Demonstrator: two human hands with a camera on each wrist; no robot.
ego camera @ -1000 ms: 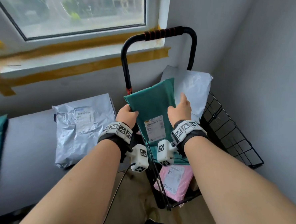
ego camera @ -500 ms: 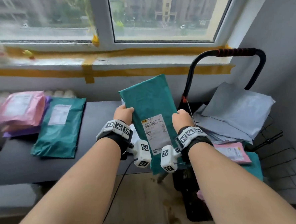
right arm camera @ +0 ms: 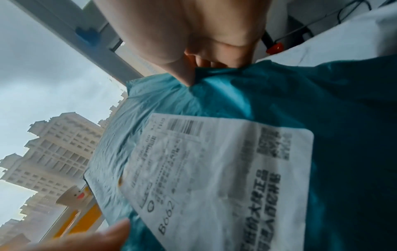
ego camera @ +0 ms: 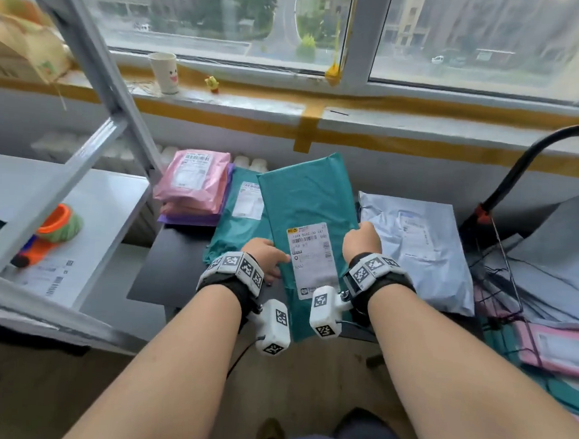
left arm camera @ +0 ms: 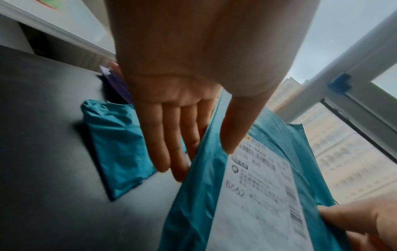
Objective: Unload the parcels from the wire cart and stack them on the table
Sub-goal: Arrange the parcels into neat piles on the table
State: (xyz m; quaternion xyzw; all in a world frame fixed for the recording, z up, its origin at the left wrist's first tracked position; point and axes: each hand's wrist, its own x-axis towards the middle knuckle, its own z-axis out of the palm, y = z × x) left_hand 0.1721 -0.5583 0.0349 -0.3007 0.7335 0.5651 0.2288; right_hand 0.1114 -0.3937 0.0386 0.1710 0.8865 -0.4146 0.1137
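The fingers of the right hand go under the teal parcel, so the head view shows only the knuckles and the thumb side. In the right wrist view the palm covers the fingers and only small parts of them show at the parcel's edge. The four fingers of the left hand pass behind the parcel's left edge, so their tips are hidden. The shipping label is blurred; "B662" is possibly the code, the small print is not readable. To the right of the right hand, the wire cart is cut off by the picture's edge. The second teal parcel, left of the held one, is partly covered by it.
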